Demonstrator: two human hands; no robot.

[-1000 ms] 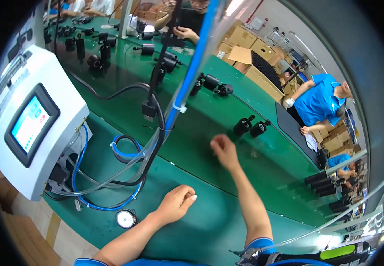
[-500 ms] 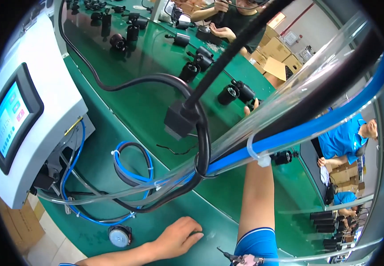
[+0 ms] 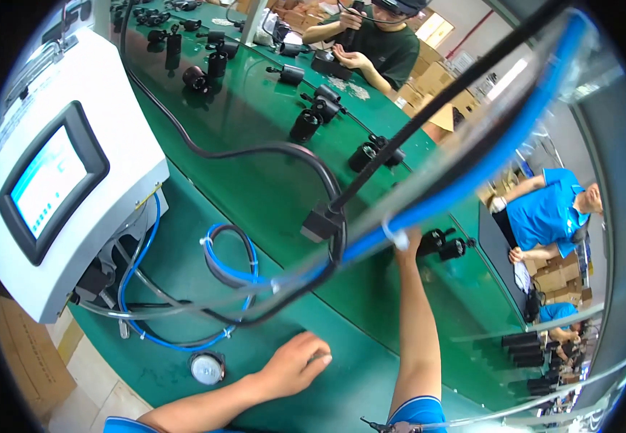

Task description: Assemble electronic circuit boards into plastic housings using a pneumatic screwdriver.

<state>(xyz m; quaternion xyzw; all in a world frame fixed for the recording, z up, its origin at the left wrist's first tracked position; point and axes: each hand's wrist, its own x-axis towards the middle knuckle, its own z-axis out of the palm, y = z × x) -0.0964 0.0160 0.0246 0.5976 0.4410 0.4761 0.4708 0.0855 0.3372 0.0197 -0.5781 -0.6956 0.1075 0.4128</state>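
My left hand (image 3: 297,366) rests on the near green table with its fingers curled in and the thumb alongside; nothing shows in it. Beside it lies a round device with a pale, glassy face (image 3: 206,368). My right arm stretches forward across the seam between the tables. The right hand (image 3: 407,244) is close to a black cylindrical lamp housing (image 3: 432,241); cables cross over its fingers, so whether it grips the housing is hidden. A second black housing (image 3: 454,249) lies just to the right of that one.
A white machine with a touchscreen (image 3: 51,180) stands at left. A thick black cable (image 3: 277,148) and a blue-and-black hose bundle (image 3: 428,206) cross over the tables. More black housings (image 3: 306,124) stand farther back. A person (image 3: 371,50) works opposite, another (image 3: 548,213) at right.
My right hand has drawn back toward me from the far housings. The view has shifted, and two housings now show beside that hand where one showed before. The left hand stays curled on the table.
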